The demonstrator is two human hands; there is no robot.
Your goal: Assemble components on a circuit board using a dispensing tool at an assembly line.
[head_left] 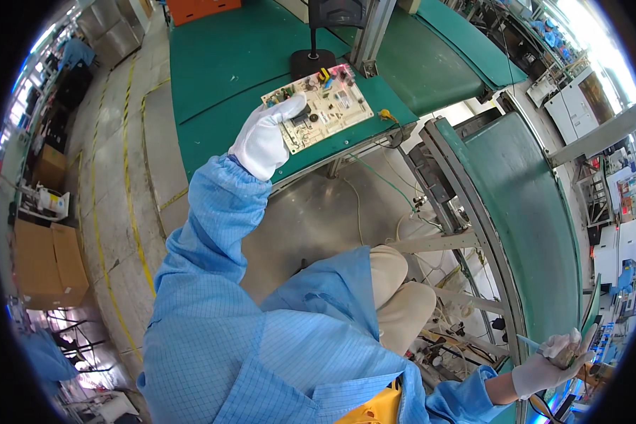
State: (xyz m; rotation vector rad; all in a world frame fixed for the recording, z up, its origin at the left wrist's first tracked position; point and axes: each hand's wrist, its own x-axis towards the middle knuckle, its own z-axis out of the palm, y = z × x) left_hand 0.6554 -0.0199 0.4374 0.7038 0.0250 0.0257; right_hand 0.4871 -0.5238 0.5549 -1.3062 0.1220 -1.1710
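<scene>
Left hand [265,138] pinches the circuit board [330,109] at one end; best steady it without bending. Right hand [552,362] is at a blue stick [528,343], grip unclear.

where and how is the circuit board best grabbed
Probably by its right short edge, pinched from the right: the circuit board is thin and flat, taller parts stand along its far side, and the left hand covers part of its left end, while the right edge is free.
</scene>
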